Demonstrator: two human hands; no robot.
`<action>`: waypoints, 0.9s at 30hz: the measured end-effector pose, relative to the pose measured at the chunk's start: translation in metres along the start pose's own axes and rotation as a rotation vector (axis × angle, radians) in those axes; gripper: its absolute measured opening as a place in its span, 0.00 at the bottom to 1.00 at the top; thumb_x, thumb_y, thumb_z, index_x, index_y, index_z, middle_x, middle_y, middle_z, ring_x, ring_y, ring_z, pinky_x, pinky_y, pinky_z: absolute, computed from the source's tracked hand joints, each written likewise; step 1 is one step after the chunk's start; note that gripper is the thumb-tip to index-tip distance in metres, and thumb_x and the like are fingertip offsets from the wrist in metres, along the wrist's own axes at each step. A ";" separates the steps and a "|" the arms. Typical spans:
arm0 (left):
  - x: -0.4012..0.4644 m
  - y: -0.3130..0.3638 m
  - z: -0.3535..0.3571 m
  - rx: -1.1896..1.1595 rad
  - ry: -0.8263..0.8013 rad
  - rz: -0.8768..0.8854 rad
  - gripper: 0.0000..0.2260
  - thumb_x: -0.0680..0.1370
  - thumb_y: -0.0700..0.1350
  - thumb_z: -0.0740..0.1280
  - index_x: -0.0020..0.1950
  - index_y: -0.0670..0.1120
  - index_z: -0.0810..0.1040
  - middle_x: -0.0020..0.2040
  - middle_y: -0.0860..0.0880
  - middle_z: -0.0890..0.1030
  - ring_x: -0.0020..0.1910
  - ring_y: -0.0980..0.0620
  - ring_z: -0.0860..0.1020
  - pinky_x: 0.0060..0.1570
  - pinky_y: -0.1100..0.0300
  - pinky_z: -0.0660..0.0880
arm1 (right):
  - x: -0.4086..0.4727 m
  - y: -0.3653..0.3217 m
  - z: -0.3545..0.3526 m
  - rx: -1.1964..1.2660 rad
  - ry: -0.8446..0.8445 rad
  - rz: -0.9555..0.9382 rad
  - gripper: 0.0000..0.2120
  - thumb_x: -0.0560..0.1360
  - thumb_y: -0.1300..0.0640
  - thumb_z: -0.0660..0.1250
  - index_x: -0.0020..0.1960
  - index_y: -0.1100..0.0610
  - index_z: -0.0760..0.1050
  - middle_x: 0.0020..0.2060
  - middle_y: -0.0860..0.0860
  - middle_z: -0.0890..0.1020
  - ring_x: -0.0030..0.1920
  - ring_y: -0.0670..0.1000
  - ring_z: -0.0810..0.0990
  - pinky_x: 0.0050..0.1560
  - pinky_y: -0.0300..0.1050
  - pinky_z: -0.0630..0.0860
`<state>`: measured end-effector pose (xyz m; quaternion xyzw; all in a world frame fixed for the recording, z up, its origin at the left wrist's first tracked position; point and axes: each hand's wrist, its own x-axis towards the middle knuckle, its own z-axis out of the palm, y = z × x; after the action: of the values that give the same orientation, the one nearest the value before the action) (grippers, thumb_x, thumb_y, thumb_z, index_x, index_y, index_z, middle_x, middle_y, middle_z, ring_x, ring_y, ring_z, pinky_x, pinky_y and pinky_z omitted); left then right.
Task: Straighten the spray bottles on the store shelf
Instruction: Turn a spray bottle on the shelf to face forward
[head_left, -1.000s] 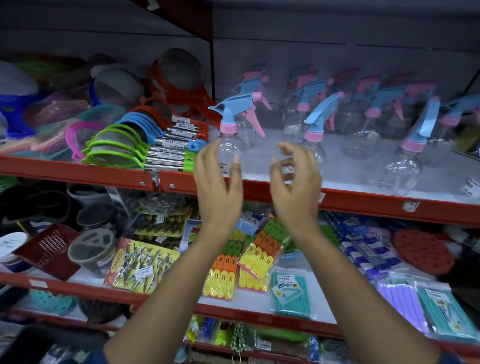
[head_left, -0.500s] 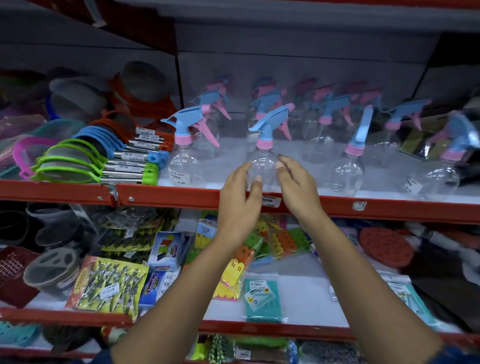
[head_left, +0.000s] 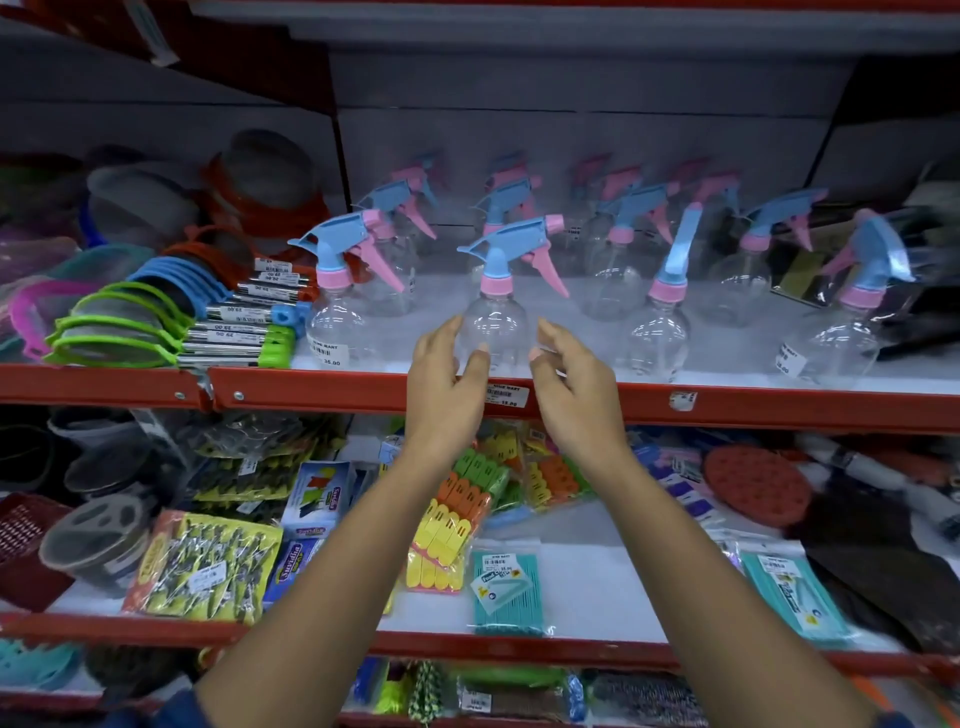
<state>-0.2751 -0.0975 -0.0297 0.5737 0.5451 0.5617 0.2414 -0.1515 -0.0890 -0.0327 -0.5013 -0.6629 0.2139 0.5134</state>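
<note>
Clear spray bottles with blue heads, pink triggers and pink collars stand in rows on the white shelf (head_left: 727, 358) behind a red front rail. One front-row spray bottle (head_left: 496, 317) stands upright between my hands, nozzle to the left. My left hand (head_left: 447, 379) is just left of its base and my right hand (head_left: 571, 384) just right of it, both with fingers spread and holding nothing. Other front bottles stand to the left (head_left: 337, 312), to the right (head_left: 662, 327) and at the far right (head_left: 841, 332), turned different ways.
Green, blue and pink strainers (head_left: 135, 322) lie stacked at the left of the same shelf. Dark packets (head_left: 914, 312) crowd its right end. The lower shelf holds packets of clothes pegs (head_left: 447, 525), pins (head_left: 208, 566) and combs (head_left: 506, 592).
The view shifted so the bottles sit more central. My hands dropped from raised in front of the shelf to either side of the middle front bottle, then parted slightly from its base.
</note>
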 end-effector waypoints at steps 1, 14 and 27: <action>-0.008 0.000 0.004 0.002 0.046 0.023 0.19 0.79 0.44 0.61 0.70 0.46 0.68 0.64 0.52 0.69 0.62 0.58 0.69 0.65 0.57 0.67 | -0.002 0.002 -0.004 0.007 0.053 -0.013 0.19 0.79 0.60 0.59 0.69 0.57 0.70 0.65 0.52 0.77 0.61 0.48 0.77 0.59 0.39 0.72; -0.041 0.041 0.106 -0.169 -0.060 0.113 0.17 0.78 0.43 0.62 0.67 0.46 0.71 0.63 0.51 0.74 0.62 0.60 0.72 0.64 0.59 0.71 | 0.024 0.054 -0.093 -0.061 0.287 0.109 0.23 0.81 0.51 0.56 0.73 0.57 0.62 0.72 0.54 0.68 0.71 0.53 0.67 0.71 0.50 0.65; -0.017 0.055 0.129 -0.195 -0.169 -0.077 0.22 0.79 0.54 0.58 0.70 0.46 0.71 0.69 0.50 0.74 0.67 0.55 0.71 0.71 0.54 0.66 | 0.022 0.054 -0.123 0.038 0.096 0.158 0.17 0.81 0.53 0.56 0.67 0.56 0.73 0.57 0.48 0.80 0.54 0.38 0.76 0.52 0.27 0.69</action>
<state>-0.1344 -0.0853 -0.0197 0.5714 0.4872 0.5518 0.3627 -0.0166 -0.0763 -0.0184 -0.5519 -0.5918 0.2422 0.5353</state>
